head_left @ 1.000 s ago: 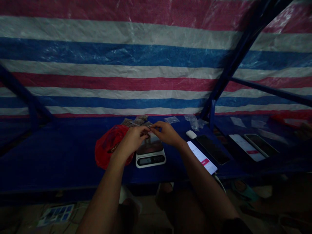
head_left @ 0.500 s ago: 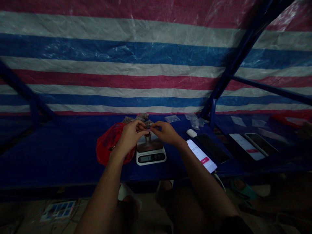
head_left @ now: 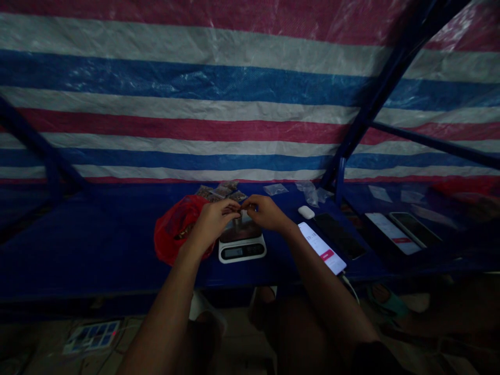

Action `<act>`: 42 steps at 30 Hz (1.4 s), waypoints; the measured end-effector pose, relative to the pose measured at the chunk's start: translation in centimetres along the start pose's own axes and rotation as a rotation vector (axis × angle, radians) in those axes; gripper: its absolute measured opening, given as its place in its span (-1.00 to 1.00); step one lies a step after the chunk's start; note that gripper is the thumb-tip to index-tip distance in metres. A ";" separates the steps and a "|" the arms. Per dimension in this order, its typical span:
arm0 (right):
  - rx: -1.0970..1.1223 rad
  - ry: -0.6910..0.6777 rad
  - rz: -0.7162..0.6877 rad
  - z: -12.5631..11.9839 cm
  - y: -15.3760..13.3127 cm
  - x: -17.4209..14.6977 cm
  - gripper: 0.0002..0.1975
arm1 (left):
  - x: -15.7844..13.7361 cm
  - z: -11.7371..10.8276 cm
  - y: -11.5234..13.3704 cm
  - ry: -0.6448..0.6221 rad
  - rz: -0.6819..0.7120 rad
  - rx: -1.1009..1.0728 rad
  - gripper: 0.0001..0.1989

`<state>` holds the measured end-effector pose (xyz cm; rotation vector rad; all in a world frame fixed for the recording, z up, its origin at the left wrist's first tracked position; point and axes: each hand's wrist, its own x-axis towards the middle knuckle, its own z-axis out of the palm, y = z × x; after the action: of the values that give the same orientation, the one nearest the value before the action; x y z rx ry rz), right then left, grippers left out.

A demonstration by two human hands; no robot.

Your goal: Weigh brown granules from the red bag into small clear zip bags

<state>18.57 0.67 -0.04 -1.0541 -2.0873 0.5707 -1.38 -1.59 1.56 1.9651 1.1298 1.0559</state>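
Note:
My left hand [head_left: 214,217] and my right hand [head_left: 266,211] meet fingertip to fingertip above a white kitchen scale [head_left: 242,253]. Both are closed in a pinch; whatever lies between the fingers is too small and dark to name. Just below the fingertips, a small metallic cup-like thing [head_left: 237,222] stands on the scale's dark plate. An open red plastic bag [head_left: 166,232] with brownish contents sits to the left, partly behind my left hand. Several small clear bags of brown bits [head_left: 223,190] lie beyond my fingers.
Clear plastic bags [head_left: 275,189] lie toward the back of the blue table [head_left: 97,239]. On the right are a white earbud case [head_left: 306,212], a lit phone [head_left: 322,249] and a dark phone [head_left: 339,237]. More phones [head_left: 392,233] lie farther right. A blue metal post [head_left: 339,179] rises behind.
My left fingers have shifted slightly, showing more of the small bags behind them. A pinkish strip between the fingertips no longer shows clearly. The right hand stays nearly in place.

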 end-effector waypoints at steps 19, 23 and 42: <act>0.001 -0.010 0.027 -0.2 -0.8 -0.1 -0.69 | -0.7 -0.3 -1.2 0.049 0.083 0.150 -0.77; 0.003 -0.010 0.039 -0.2 -1.2 -0.1 -0.71 | -0.9 -0.6 -0.7 0.057 0.052 0.168 -0.79; 0.002 0.036 0.002 0.7 -2.6 0.4 -0.77 | -5.1 -5.3 -4.7 -0.205 -0.135 0.495 -0.79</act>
<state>16.59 -0.49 1.37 -1.0574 -2.0542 0.5508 -9.39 -3.44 -1.45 2.2651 1.4841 0.5172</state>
